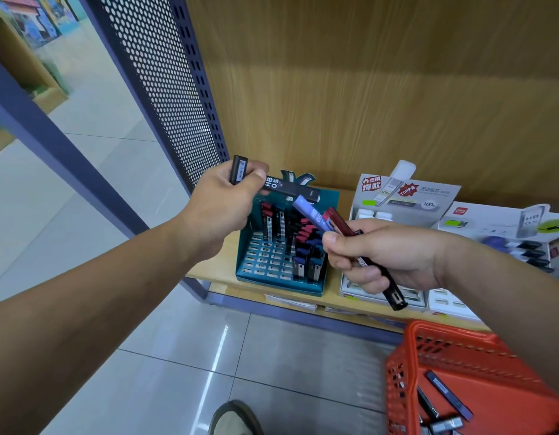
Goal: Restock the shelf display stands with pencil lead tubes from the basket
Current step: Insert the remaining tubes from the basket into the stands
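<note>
Head view records the sorting step. The left hand (224,208) pinches two black rectangular plastic lead tubes (290,188) between thumb and curled fingers above the teal slotted cardboard display stand (278,285). The right hand (388,255), fingers curled, grips a fanned bundle of blue, dark red and black tubes (309,211) just beside it. More tubes (449,395) lie in the orange plastic mesh basket (444,331) at lower right. The stand's left slots are vacant and its right rows are filled.

Judgement: the next move calls for turning one black tube upright and lowering it into a vacant slot without disturbing its neighbours.

The stand sits on a light wooden shelf (215,271) beside white printed display boxes (407,189). A wood-grain back panel (366,89) and a perforated blue-grey metal side panel (165,89) enclose it. Glossy grey floor tiles (165,372) lie below.
</note>
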